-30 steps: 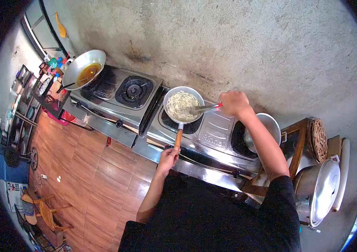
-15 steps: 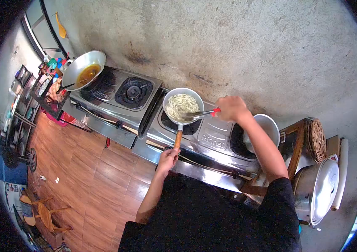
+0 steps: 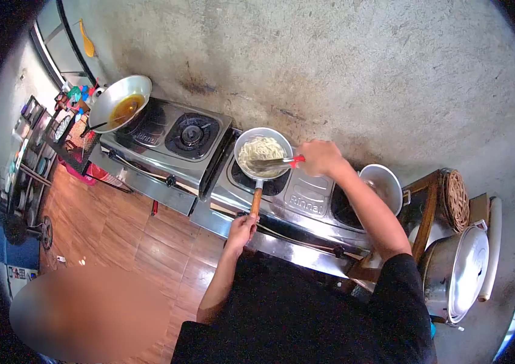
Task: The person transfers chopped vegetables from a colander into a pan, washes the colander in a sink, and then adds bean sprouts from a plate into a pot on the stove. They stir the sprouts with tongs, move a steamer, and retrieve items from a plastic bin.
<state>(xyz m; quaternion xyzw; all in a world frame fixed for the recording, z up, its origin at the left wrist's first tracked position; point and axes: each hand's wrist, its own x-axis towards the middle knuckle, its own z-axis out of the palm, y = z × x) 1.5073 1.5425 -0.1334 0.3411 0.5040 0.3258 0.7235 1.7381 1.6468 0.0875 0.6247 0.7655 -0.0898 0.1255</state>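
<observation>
My left hand (image 3: 243, 230) is wrapped round the wooden handle of a saucepan (image 3: 238, 144), which sits on the left burner of the nearer gas stove (image 3: 312, 209). Pale noodles (image 3: 261, 149) lie in liquid inside the pan. From the right, my right hand (image 3: 321, 158) grips metal tongs (image 3: 272, 162) with a red part by the fingers. The far ends of the tongs are in the pan, at the near side of the noodles.
A wok (image 3: 103, 109) with brown oil rests on the second stove (image 3: 166, 148) at left. A pot (image 3: 389, 176) stands on the right burner. A big lidded pot (image 3: 442, 273) and a woven basket (image 3: 455, 200) are at far right. A blurred oval covers the lower left.
My right hand has shifted slightly left with the tongs, whose ends have moved left in the pan. My left hand keeps its hold on the handle. The blurred oval has appeared.
</observation>
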